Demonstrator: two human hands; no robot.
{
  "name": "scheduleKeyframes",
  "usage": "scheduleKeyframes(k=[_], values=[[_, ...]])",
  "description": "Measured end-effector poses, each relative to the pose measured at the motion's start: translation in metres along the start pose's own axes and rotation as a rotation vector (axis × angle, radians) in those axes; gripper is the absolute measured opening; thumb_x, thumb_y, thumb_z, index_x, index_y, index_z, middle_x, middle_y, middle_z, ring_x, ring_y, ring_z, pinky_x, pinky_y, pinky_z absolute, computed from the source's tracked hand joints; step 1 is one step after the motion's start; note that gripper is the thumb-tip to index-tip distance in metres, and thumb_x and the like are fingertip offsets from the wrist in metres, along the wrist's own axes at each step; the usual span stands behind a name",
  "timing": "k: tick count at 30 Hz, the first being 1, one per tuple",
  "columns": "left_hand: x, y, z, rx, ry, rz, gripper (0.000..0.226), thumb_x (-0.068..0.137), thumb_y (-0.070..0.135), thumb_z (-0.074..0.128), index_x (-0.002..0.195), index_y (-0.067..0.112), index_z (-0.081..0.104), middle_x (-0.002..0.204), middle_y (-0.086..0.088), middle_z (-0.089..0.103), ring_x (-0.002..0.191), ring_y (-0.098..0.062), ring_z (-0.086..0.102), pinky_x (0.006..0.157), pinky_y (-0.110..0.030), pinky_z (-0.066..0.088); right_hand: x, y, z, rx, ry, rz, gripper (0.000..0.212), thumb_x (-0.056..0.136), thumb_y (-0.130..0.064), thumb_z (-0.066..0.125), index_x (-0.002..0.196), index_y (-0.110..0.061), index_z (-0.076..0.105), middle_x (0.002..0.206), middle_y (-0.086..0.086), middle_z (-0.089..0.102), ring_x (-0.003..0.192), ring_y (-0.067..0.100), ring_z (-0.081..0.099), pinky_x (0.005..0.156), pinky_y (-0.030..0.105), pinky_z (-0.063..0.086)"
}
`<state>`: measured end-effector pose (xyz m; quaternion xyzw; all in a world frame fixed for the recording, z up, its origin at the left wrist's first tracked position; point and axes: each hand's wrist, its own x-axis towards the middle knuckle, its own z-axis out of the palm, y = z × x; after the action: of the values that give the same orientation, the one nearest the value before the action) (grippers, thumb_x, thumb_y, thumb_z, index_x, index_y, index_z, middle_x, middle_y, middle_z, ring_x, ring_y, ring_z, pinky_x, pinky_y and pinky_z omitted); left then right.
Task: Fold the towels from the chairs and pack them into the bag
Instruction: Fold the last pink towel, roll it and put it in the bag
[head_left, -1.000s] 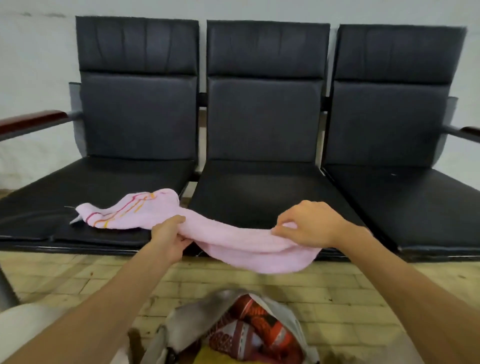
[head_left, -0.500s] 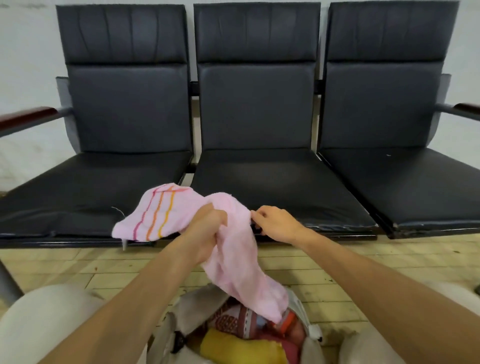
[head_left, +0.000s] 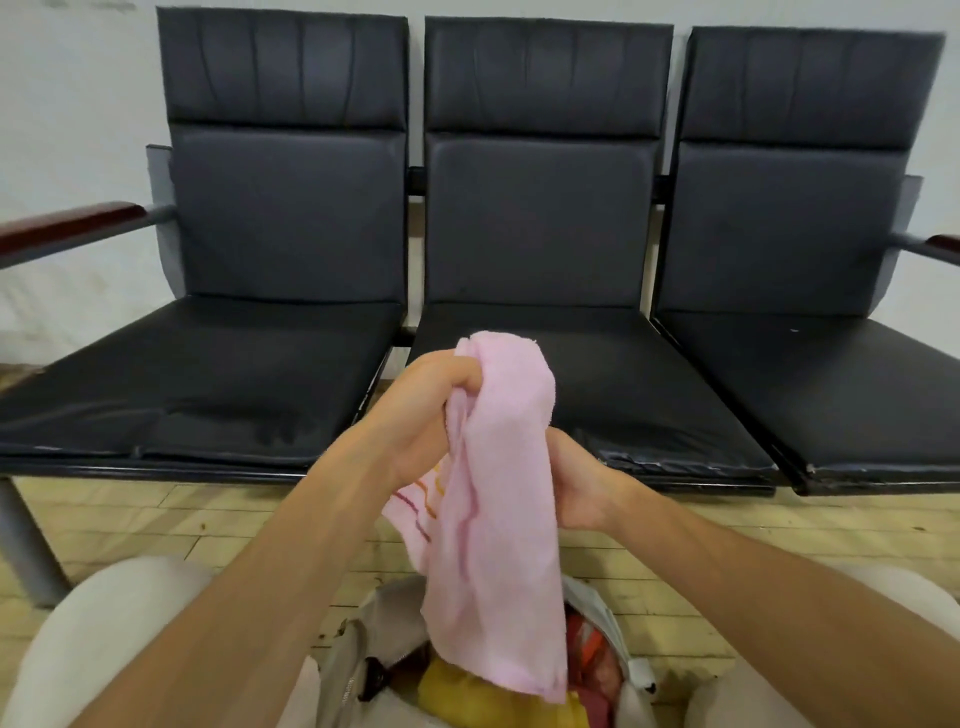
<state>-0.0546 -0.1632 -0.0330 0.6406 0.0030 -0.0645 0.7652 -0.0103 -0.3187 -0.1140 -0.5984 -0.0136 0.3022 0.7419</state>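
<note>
A pink towel (head_left: 493, 519) with red and orange stripes hangs doubled over in the air in front of the middle chair. My left hand (head_left: 426, 410) grips its top fold, fingers curled round the cloth. My right hand (head_left: 576, 483) holds the towel's right side lower down, partly hidden behind the cloth. The towel's bottom end hangs into the open grey bag (head_left: 358, 660) on the floor between my knees. Inside the bag lie a yellow towel (head_left: 467, 696) and a red patterned one (head_left: 592, 660).
Three joined black padded chairs (head_left: 545, 223) stand against a white wall, their seats bare. Wooden armrests (head_left: 72, 223) stick out at both ends. A grey metal leg (head_left: 26, 545) stands at the left on the yellowish tiled floor. My knees (head_left: 109, 629) flank the bag.
The towel was lifted off the seats and gathered. My hands came together, and the towel now hangs upright with its lower end dropping into the bag.
</note>
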Motion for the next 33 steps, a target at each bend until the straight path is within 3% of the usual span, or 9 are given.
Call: scheduleKeyframes(k=[5,8,13,17,21,24,27,29,33], values=[[0.001,0.008,-0.009,0.006,0.051,0.014,0.018,0.086,-0.001,0.044,0.074,0.009,0.053,0.066,-0.003,0.053,0.063,-0.012,0.052,0.063,-0.029,0.042,-0.005,-0.02,-0.014,-0.152,-0.047,0.01,0.031,0.099,-0.007,0.047,0.125,0.005,0.057,0.103,0.016,0.06,0.093,0.029,0.056,0.084,0.04,0.051],[0.0,0.015,-0.014,0.21,0.097,0.044,0.016,0.088,0.002,0.048,0.076,0.008,0.057,0.067,-0.004,0.057,0.064,-0.014,0.055,0.063,-0.03,0.046,-0.019,-0.032,-0.026,-0.327,-0.072,0.002,0.028,0.098,-0.006,0.049,0.121,-0.004,0.065,0.111,0.012,0.068,0.1,0.028,0.063,0.083,0.037,0.054],[0.008,0.015,-0.027,0.484,0.035,0.004,0.024,0.098,0.014,0.049,0.118,0.009,0.062,0.113,-0.008,0.067,0.105,-0.025,0.064,0.095,-0.046,0.051,-0.051,-0.052,-0.045,-0.683,0.209,0.029,0.029,0.097,-0.034,0.058,0.092,-0.009,0.073,0.081,0.0,0.071,0.064,0.008,0.064,0.058,0.024,0.051],[0.014,0.01,-0.025,0.493,0.035,-0.039,0.025,0.1,0.014,0.044,0.119,0.007,0.058,0.117,-0.01,0.064,0.106,-0.026,0.063,0.093,-0.047,0.052,-0.059,-0.054,-0.055,-0.788,0.331,0.146,0.067,0.093,-0.068,0.036,0.099,-0.012,0.074,0.093,0.002,0.076,0.09,0.019,0.072,0.09,0.036,0.055],[0.016,0.005,-0.017,0.417,0.036,0.001,0.029,0.101,0.015,0.045,0.128,0.009,0.053,0.121,-0.008,0.062,0.108,-0.025,0.062,0.092,-0.046,0.053,-0.059,-0.051,-0.066,-0.663,0.224,0.273,0.074,0.085,-0.077,0.04,0.111,-0.015,0.07,0.104,0.003,0.075,0.099,0.021,0.071,0.089,0.036,0.055],[0.015,0.006,-0.008,0.353,0.013,0.088,0.027,0.101,0.017,0.044,0.125,0.017,0.058,0.111,0.001,0.069,0.101,-0.016,0.067,0.083,-0.034,0.055,-0.053,-0.038,-0.076,-0.844,0.281,0.363,0.043,0.091,-0.052,0.059,0.105,-0.012,0.066,0.098,0.003,0.072,0.089,0.02,0.069,0.065,0.028,0.055],[0.015,0.006,-0.003,0.351,-0.004,0.119,0.027,0.101,0.021,0.045,0.124,0.022,0.058,0.111,0.006,0.069,0.1,-0.011,0.067,0.081,-0.03,0.055,-0.051,-0.023,-0.071,-0.804,0.157,0.495,0.005,0.093,-0.016,0.061,0.093,-0.012,0.064,0.091,0.003,0.066,0.083,0.019,0.064,0.065,0.027,0.054],[0.015,0.005,-0.002,0.361,-0.012,0.117,0.027,0.1,0.022,0.047,0.124,0.023,0.058,0.111,0.006,0.068,0.1,-0.011,0.067,0.08,-0.029,0.055,-0.051,-0.015,-0.066,-0.743,0.023,0.565,0.003,0.089,-0.009,0.063,0.091,-0.007,0.063,0.089,0.003,0.064,0.082,0.017,0.06,0.068,0.025,0.051],[0.013,0.004,-0.004,0.377,-0.02,0.138,0.019,0.099,0.023,0.049,0.11,0.032,0.061,0.109,0.008,0.067,0.099,-0.011,0.066,0.078,-0.026,0.055,-0.05,-0.012,-0.059,-0.797,-0.096,0.541,0.025,0.098,0.001,0.046,0.12,-0.004,0.057,0.091,0.002,0.058,0.082,0.014,0.055,0.073,0.023,0.048]])
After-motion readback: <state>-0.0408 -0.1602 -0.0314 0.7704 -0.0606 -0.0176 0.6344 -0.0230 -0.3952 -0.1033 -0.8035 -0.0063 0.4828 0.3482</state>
